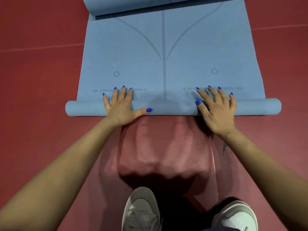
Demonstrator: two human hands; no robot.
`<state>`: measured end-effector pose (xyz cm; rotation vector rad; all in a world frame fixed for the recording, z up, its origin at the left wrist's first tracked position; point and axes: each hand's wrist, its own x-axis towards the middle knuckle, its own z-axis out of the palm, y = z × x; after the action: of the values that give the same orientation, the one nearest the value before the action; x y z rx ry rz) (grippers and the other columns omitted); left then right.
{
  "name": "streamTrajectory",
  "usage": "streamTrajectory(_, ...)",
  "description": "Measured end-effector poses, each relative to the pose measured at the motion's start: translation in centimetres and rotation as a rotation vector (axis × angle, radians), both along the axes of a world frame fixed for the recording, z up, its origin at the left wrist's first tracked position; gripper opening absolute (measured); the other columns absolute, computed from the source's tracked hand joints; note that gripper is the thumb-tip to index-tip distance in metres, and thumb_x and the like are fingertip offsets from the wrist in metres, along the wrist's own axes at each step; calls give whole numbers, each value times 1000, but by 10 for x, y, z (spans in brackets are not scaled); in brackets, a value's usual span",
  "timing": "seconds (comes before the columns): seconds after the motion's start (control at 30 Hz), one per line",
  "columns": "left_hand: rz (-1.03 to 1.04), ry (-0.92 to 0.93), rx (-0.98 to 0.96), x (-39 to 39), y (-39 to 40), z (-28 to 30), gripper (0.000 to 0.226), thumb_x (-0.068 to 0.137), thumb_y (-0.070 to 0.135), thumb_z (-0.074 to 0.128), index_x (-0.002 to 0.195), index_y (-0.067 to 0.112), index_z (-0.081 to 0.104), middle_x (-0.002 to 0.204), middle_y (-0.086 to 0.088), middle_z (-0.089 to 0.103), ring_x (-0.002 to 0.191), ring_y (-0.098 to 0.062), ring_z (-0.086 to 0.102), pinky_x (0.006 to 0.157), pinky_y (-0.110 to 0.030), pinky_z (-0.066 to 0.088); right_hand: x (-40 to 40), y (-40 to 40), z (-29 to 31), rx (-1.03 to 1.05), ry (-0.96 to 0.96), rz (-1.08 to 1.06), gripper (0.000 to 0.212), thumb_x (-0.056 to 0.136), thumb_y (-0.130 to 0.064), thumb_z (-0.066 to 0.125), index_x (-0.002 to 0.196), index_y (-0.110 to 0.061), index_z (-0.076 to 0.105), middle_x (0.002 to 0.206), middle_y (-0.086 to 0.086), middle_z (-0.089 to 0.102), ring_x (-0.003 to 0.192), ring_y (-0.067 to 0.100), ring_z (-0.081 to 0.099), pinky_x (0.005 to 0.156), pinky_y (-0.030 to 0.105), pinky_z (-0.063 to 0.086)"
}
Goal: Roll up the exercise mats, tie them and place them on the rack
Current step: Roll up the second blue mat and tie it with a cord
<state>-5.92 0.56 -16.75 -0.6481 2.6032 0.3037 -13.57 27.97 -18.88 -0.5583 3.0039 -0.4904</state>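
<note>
Both hands flat, fingers spread: left hand [120, 106] and right hand [216, 109] press the rolled near end of the light-blue patterned rubber exercise mat [166, 52] on the dark-red floor [36, 77].

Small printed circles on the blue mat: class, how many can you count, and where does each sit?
2. One circle lies left of the mat's centre line, beyond the left hand; the other circle lies right of it, beyond the right hand. The rolled ends may hide more.
</note>
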Motion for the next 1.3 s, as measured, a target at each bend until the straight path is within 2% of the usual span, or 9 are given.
streamTrajectory(0.17, -25, -114, 41, -16, -8, 6, 110, 69, 87, 36, 154, 24, 5, 161, 5, -5, 148, -18, -8, 114, -56, -10, 1, 14, -4, 88, 165, 195, 58, 95, -55, 26, 139, -23, 46, 139, 14, 49, 133, 34, 38, 111, 47, 10)
streamTrajectory(0.3, -49, -134, 67, -17, -8, 9, 113, 66, 88, 33, 154, 25, 1, 161, 5, -13, 147, -19, -12, 115, -56, -7, 21, 20, -11, 155, 125, 194, 80, 82, -61, 37, 148, -19, 22, 152, 20, 26, 141, 35, 12, 114, 48, -6)
streamTrajectory(0.43, -46, -69, 51, -17, -6, 10, 114, 59, 89, 25, 153, 27, 7, 159, 3, -21, 147, -20, -15, 115, -53, 2, 6, 16, -4, 227, -56, 182, 93, 73, -76, 27, 152, -31, 7, 159, 9, 10, 146, 27, 0, 112, 38, -18)
streamTrajectory(0.57, -120, 103, -33, -17, -4, 7, 93, 70, 81, 25, 147, 29, 31, 161, 2, 5, 145, -20, 14, 111, -49, 16, -16, 7, 6, 251, -199, 170, 105, 58, -88, 14, 150, -40, 0, 160, 0, -4, 146, 20, -10, 113, 39, -18)
streamTrajectory(0.7, -156, 137, -79, -12, -1, 0, 76, 86, 71, 28, 147, 26, 33, 159, 1, 17, 143, -21, 23, 114, -50, 10, -20, 7, 8, 256, -212, 199, 105, 54, -91, 15, 148, -45, -1, 160, 2, -9, 146, 20, -11, 113, 39, -16)
streamTrajectory(0.9, -409, 225, -234, 13, 14, -15, 93, 82, 73, 23, 144, 5, 37, 146, -20, 41, 132, -44, 40, 102, -73, 19, -38, 1, 17, 272, -318, 221, 105, 54, -97, 21, 147, -49, 11, 160, -1, -2, 147, 17, -8, 115, 40, -11)
streamTrajectory(1.1, -324, 80, -342, 1, 24, -7, 107, 75, 83, 13, 153, 11, -4, 157, -23, 5, 144, -39, 11, 107, -69, 8, -50, -4, 24, 259, -340, 229, 96, 60, -97, 24, 144, -53, 16, 160, -1, 7, 147, 19, -1, 116, 41, -5)
streamTrajectory(1.23, -258, 35, -250, -17, 22, -2, 103, 77, 84, 17, 153, 18, -5, 158, -22, -4, 146, -35, 4, 109, -67, 3, -62, -10, 30, 320, -364, 223, 80, 77, -81, 32, 147, -48, 10, 161, 0, 1, 147, 19, -6, 117, 44, -8)
streamTrajectory(1.3, -251, 22, -208, -24, 16, 0, 102, 76, 84, 21, 153, 21, 0, 158, -20, 2, 146, -32, 5, 110, -66, 2, -62, -12, 30, 308, -336, 195, 74, 81, -76, 35, 146, -45, 20, 160, 1, 4, 147, 18, -4, 115, 49, -11)
